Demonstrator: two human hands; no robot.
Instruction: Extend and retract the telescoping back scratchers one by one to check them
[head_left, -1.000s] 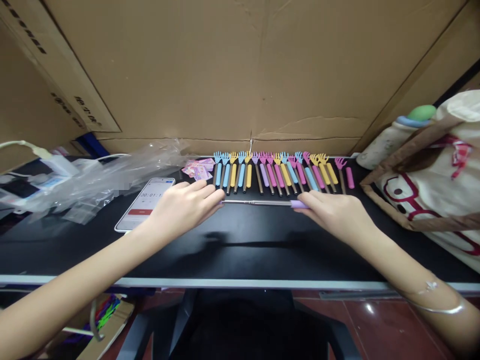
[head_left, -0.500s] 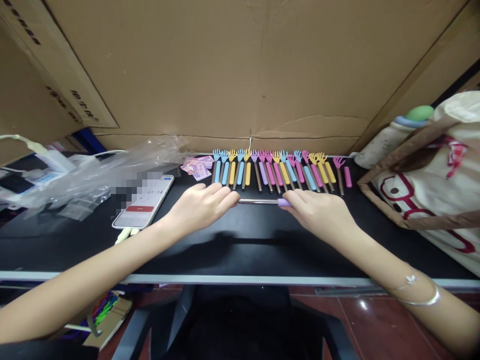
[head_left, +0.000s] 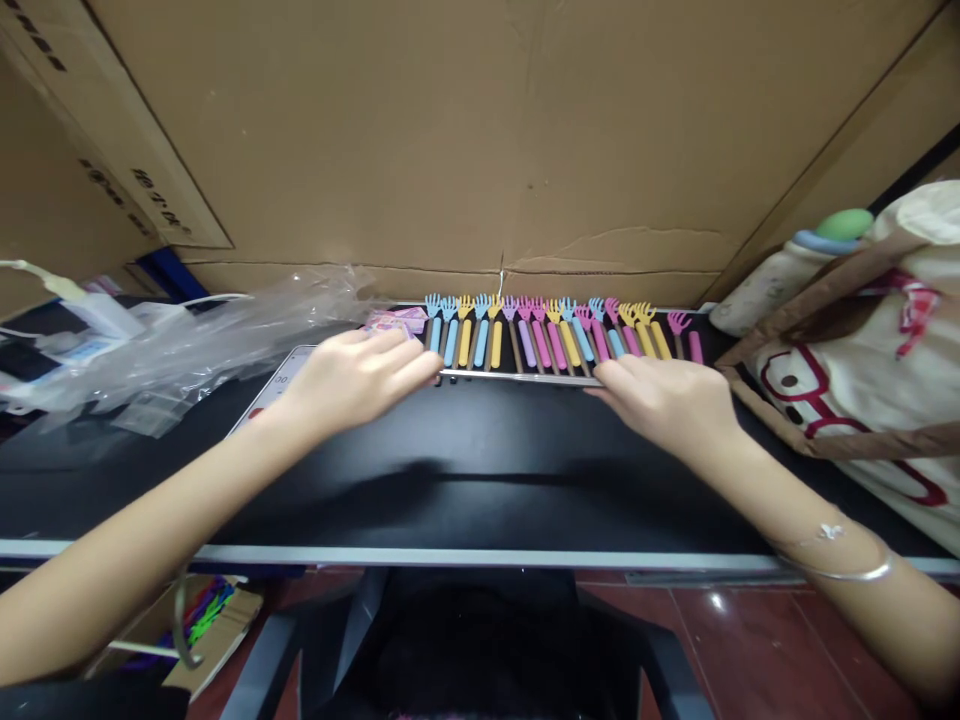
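A thin metal telescopic rod (head_left: 519, 376), looking like part of a back scratcher, stretches level between my hands above the black desk. My left hand (head_left: 360, 375) is closed around its left end, and my right hand (head_left: 664, 400) grips the right end. Both ends are hidden inside my fingers. Just behind the rod, a row of small back scratchers (head_left: 526, 345) lies on the desk, with claw heads pointing away and handles in blue, yellow, purple and pink. Pink and purple printed cards (head_left: 401, 318) lie at the row's left end, partly behind my left hand.
My left forearm partly covers a phone (head_left: 271, 385). Clear plastic bags (head_left: 255, 335) and a white charger (head_left: 109, 318) occupy the left side. On the right stand a cloth bag (head_left: 892, 375) and a bottle (head_left: 776, 278). Cardboard (head_left: 480, 150) walls the back; a chair (head_left: 465, 640) is below.
My hands have moved apart and slightly away from me, and the rod between them is longer. The purple handle seen by my right hand is now covered.
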